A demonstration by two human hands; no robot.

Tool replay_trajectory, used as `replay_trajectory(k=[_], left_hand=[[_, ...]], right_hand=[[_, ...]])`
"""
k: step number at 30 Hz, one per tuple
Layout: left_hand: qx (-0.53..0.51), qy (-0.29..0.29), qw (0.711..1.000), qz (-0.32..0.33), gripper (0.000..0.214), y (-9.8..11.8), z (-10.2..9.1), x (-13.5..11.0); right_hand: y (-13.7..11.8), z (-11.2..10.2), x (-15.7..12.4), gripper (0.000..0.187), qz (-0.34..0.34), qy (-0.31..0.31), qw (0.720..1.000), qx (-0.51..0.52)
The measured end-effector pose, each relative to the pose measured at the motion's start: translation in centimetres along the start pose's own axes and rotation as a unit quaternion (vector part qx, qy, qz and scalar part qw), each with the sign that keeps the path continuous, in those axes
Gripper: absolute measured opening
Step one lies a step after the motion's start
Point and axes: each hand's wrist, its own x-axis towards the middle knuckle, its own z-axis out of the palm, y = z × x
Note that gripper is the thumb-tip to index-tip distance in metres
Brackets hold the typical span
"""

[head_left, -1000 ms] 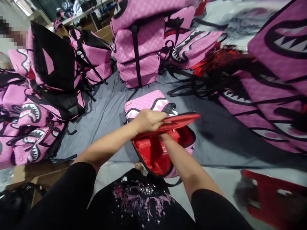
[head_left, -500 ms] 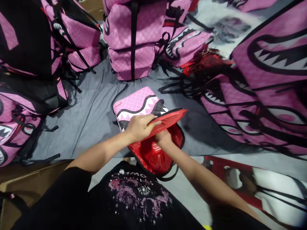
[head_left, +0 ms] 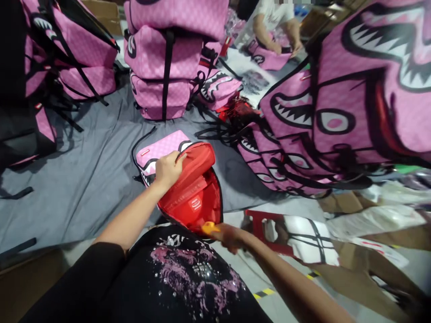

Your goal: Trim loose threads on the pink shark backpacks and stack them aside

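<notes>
A pink backpack (head_left: 161,146) with a shark-mouth print lies on the grey cloth in front of me, unzipped. Its red lining (head_left: 188,197) faces up, and a pale printed mark shows inside. My left hand (head_left: 168,170) is closed on the edge of the opened panel, folding it back so its red inner side shows. Near the bag's lower rim, close to my body, my right hand (head_left: 230,237) is closed around a small yellow-orange tool (head_left: 210,228). Its exact kind cannot be made out.
Stacked pink backpacks (head_left: 168,63) stand at the back, and others (head_left: 299,116) are piled on the right. More lie at the left. A red stool (head_left: 254,229) bearing a white strapped bundle stands on the floor at right. Across the table a person (head_left: 274,27) handles another pink bag.
My right hand has come out of the bag's inside toward my body and now shows a yellow-orange tool. My left hand still grips the panel, now folded further back. The view has shifted right.
</notes>
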Motion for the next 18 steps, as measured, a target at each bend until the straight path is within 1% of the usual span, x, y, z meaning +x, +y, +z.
replay_trajectory(k=[2,4,6,8,10,12,14,16,18], left_hand=[[-0.006,-0.019,0.999,0.038,0.032,0.9,0.3,-0.2],[-0.016,-0.036,0.996,0.081,0.031,1.7,0.5,-0.6],[-0.02,-0.038,0.992,0.119,0.032,2.4,0.7,-1.1],[-0.016,-0.027,0.988,0.151,0.033,2.8,1.0,-1.4],[-0.014,-0.008,0.984,0.179,0.035,2.7,1.3,-1.2],[-0.015,0.016,0.98,0.199,0.035,2.2,1.4,-0.5],[-0.016,0.04,0.975,0.217,0.034,1.7,1.2,0.5],[-0.015,0.046,0.97,0.237,0.034,1.5,0.9,1.3],[-0.008,0.033,0.962,0.27,0.034,1.5,0.8,1.7]], right_hand=[[-0.8,1.6,1.7,0.034,-0.001,-0.015,0.99,0.138],[-2.4,2.8,4.6,0.038,-0.014,-0.006,0.969,0.246],[-4.0,4.0,7.6,0.043,-0.034,-0.016,0.94,0.339],[-5.2,5.3,9.7,0.048,-0.061,-0.059,0.901,0.425],[-5.5,6.8,10.5,0.051,-0.097,-0.122,0.859,0.488],[-4.9,8.1,10.3,0.051,-0.13,-0.186,0.819,0.526],[-4.0,9.1,9.9,0.052,-0.149,-0.231,0.787,0.553],[-3.4,9.7,9.8,0.056,-0.155,-0.234,0.762,0.584],[-3.3,10.1,9.9,0.058,-0.152,-0.214,0.747,0.611]])
